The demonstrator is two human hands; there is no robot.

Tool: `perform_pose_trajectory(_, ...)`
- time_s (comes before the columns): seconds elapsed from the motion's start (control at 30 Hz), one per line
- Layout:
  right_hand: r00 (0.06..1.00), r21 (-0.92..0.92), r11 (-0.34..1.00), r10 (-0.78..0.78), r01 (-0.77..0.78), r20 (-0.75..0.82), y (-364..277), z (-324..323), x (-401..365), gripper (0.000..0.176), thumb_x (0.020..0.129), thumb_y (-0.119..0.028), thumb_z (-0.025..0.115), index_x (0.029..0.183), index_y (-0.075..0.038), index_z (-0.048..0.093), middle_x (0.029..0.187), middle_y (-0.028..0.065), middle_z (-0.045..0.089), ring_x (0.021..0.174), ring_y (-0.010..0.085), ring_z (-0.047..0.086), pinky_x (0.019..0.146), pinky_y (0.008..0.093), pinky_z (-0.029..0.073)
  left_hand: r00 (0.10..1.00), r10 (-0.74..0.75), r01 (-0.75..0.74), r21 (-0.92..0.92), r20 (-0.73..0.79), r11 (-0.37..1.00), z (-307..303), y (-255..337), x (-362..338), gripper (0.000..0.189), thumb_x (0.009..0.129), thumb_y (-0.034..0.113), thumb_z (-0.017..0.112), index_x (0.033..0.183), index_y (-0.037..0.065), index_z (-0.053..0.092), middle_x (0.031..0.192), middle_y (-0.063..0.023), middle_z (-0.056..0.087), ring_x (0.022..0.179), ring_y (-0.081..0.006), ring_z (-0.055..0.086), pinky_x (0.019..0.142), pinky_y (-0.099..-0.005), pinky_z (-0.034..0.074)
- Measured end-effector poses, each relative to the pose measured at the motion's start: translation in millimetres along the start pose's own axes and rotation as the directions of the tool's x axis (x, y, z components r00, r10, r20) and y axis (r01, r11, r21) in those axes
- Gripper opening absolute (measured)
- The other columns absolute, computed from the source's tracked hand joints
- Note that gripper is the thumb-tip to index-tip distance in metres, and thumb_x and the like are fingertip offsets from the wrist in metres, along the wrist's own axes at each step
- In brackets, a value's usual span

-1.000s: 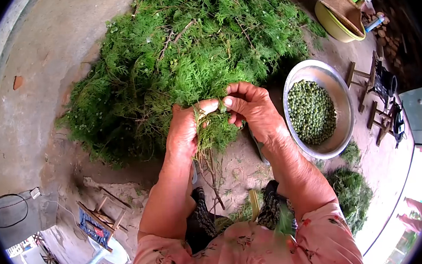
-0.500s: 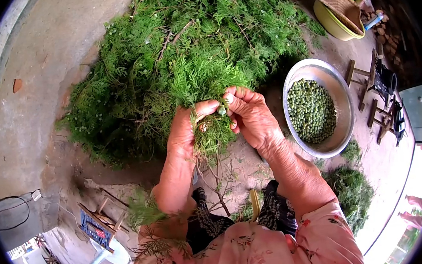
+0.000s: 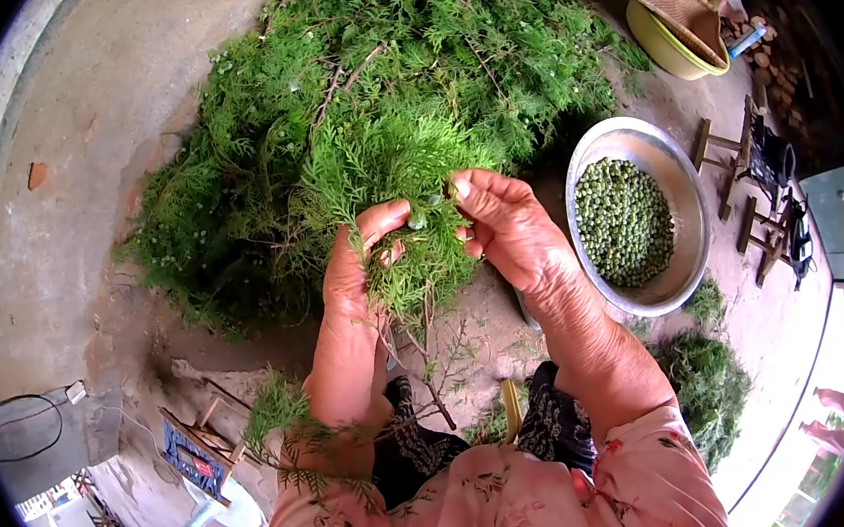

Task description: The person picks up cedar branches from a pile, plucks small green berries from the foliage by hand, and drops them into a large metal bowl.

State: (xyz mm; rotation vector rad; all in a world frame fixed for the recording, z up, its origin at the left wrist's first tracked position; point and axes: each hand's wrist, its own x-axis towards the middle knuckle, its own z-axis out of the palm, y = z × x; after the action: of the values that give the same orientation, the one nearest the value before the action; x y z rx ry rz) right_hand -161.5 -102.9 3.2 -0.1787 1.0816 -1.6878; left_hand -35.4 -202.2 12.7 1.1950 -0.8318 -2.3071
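Observation:
In the head view my left hand (image 3: 356, 259) is closed round a leafy green cypress branch (image 3: 408, 159), whose bare twiggy stem hangs down towards my lap. Pale green cones (image 3: 418, 219) show among its leaves, just right of my left thumb. My right hand (image 3: 510, 218) is at the branch's right side, thumb and fingertips drawn together in a pinch; what lies between them is too small to make out. To the right stands a wide metal basin (image 3: 688, 205) holding many small round green cones (image 3: 624, 221).
A large heap of cypress branches (image 3: 264, 177) lies on the floor ahead. A smaller green pile (image 3: 704, 389) is below the basin. Small wooden stools (image 3: 763, 239) stand at right, near a yellow tub (image 3: 658, 37) with a woven basket. Another stool (image 3: 198, 454) is at lower left.
My left hand has shifted slightly left with the branch, turning it so more of the cones show. The right hand has opened a small gap from the left thumb.

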Motion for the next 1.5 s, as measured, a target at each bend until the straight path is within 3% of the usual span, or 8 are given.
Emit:
perform_pose_trajectory(0.5,0.989,-0.159,0.978,-0.145,0.136,-0.042,11,-5,4,0.011,0.081,-0.016,0.063,0.087,-0.006,0.062,0.067,-0.0064,0.056,0.053,0.0012,0.043,0.045,0.0164,0.037,0.982,0.069,-0.117,0.284,0.175,0.952,8,10,8,0.026,0.069,0.01,0.068,0.091,0.0,0.06,0.075,-0.005,0.063,0.061,-0.0107,0.058,0.051,-0.0207,0.045)
perform_pose_trajectory(0.67,0.858,-0.465,0.755,-0.514,0.462,0.017,15,-3,8,0.008,0.083,-0.006,0.058,0.09,-0.005,0.062,0.074,-0.0025,0.058,0.057,0.0021,0.043,0.049,0.0184,0.038,0.98,0.072,-0.124,0.29,0.185,0.949,8,3,12,0.023,0.069,0.014,0.069,0.086,0.0,0.064,0.074,-0.0041,0.063,0.06,-0.0103,0.057,0.051,-0.022,0.043)
perform_pose_trajectory(0.8,0.849,-0.452,0.75,-0.527,0.484,0.034,21,-9,12,0.009,0.085,-0.005,0.053,0.09,-0.004,0.061,0.075,-0.0003,0.058,0.061,0.0054,0.046,0.051,0.02,0.04,0.987,0.029,-0.089,0.396,0.155,0.914,7,7,7,0.024,0.068,0.017,0.07,0.085,0.001,0.064,0.074,-0.0039,0.063,0.059,-0.0084,0.056,0.047,-0.0198,0.039)
perform_pose_trajectory(0.87,0.993,-0.008,1.0,-0.002,0.001,-0.116,3,5,-3,0.011,0.088,-0.007,0.048,0.092,-0.003,0.058,0.081,0.002,0.058,0.064,0.0075,0.047,0.053,0.0215,0.041,0.994,0.046,-0.08,0.356,0.102,0.931,6,0,8,0.026,0.068,0.018,0.07,0.086,0.001,0.064,0.077,-0.0038,0.063,0.058,-0.0071,0.056,0.044,-0.0188,0.035)
perform_pose_trajectory(1.0,0.998,0.336,0.941,0.057,-0.042,-0.033,11,-9,0,0.012,0.09,-0.014,0.048,0.092,-0.005,0.055,0.081,0.001,0.054,0.06,0.0056,0.044,0.047,0.0208,0.035,0.99,0.001,-0.039,0.266,0.141,0.963,9,-1,3,0.03,0.069,0.022,0.068,0.09,0.002,0.063,0.08,-0.0045,0.063,0.067,-0.0092,0.056,0.054,-0.0205,0.04)
perform_pose_trajectory(1.03,0.971,0.27,0.962,0.088,-0.025,-0.221,-1,1,-1,0.013,0.09,-0.017,0.048,0.091,-0.005,0.055,0.076,0.0005,0.052,0.056,0.007,0.042,0.046,0.0212,0.034,0.986,0.03,-0.069,0.241,0.164,0.968,12,-1,0,0.03,0.069,0.025,0.066,0.089,0.003,0.063,0.08,-0.0037,0.062,0.069,-0.0087,0.055,0.056,-0.02,0.038)
perform_pose_trajectory(1.33,0.957,0.366,0.889,-0.29,0.276,-0.019,-18,-23,7,0.009,0.084,-0.007,0.054,0.093,-0.004,0.056,0.083,0.0083,0.06,0.063,0.0148,0.055,0.05,0.0232,0.041,0.978,0.204,-0.204,0.005,0.032,0.979,3,-6,18,0.027,0.068,0.007,0.07,0.093,0.006,0.059,0.08,-0.0033,0.062,0.065,-0.0103,0.059,0.046,-0.022,0.044)
perform_pose_trajectory(1.5,0.966,-0.352,0.915,-0.243,0.199,-0.084,-10,6,-8,0.014,0.077,-0.007,0.064,0.092,-0.006,0.064,0.073,0.0,0.058,0.06,0.0048,0.051,0.052,0.017,0.043,0.96,0.277,-0.277,0.006,0.039,0.961,8,-11,18,0.023,0.067,0.009,0.072,0.086,0.006,0.06,0.074,-0.0004,0.061,0.058,-0.0078,0.055,0.043,-0.0201,0.039)
